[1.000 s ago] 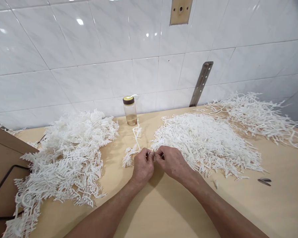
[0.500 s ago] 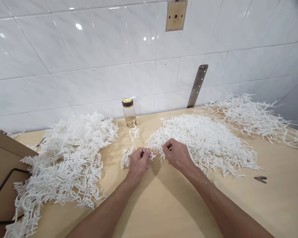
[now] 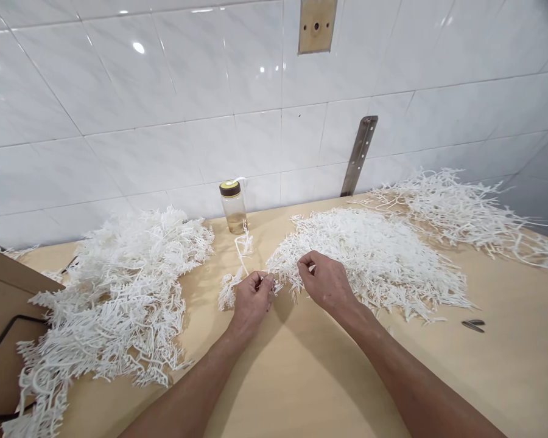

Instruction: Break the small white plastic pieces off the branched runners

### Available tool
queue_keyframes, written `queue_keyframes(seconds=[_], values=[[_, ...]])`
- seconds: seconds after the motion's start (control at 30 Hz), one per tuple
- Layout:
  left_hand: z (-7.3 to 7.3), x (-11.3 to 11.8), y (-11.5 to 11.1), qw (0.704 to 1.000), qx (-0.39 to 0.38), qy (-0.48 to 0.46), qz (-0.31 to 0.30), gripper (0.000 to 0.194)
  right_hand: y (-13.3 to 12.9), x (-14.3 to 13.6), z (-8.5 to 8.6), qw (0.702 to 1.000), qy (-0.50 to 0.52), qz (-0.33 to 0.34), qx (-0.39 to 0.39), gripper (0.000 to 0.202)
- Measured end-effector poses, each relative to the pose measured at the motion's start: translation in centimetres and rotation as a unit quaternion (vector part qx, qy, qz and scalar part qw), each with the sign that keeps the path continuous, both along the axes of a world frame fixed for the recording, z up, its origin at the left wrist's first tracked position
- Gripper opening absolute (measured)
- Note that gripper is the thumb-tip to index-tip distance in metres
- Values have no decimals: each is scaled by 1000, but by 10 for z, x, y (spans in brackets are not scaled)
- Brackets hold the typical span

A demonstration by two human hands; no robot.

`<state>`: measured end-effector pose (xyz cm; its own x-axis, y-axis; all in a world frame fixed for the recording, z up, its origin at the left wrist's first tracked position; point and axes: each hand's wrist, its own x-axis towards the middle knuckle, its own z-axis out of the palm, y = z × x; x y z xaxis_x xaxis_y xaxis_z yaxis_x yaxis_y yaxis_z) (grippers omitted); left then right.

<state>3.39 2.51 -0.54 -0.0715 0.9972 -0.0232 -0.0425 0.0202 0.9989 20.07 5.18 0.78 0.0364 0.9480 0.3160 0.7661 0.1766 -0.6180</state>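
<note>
My left hand (image 3: 254, 296) is closed in a pinch, thumb against fingers, on a white branched plastic stem (image 3: 240, 258). The stem sticks up past the fingers toward the bottle, and a feathery tuft (image 3: 228, 291) of it lies left of the hand. My right hand (image 3: 324, 280) is at the front left edge of the middle pile of small white sprigs (image 3: 369, 243). Its thumb and index finger are pressed together; whatever is between them is too small to make out. A short gap separates the two hands.
At left lies a large heap of white branched pieces (image 3: 114, 304), beside a brown box (image 3: 9, 316). A capped bottle (image 3: 234, 213) stands near the tiled wall. Thin white stems (image 3: 466, 213) lie at far right, and a small dark metal tool (image 3: 474, 325) at right front.
The view has shifted slightly, so everything sits a little further left. Both hands keep nearly the same place and pinched pose.
</note>
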Motion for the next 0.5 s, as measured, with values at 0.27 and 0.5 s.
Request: queue_keyframes(seconds=[0.27,0.5], values=[[-8,-1,3,999,26,7,42,34,2,4,3,998,14,-13,66,17],[-7,-5,3,992,53,-2,116,29,-15,-34,-15,916,305,205,-160,19]])
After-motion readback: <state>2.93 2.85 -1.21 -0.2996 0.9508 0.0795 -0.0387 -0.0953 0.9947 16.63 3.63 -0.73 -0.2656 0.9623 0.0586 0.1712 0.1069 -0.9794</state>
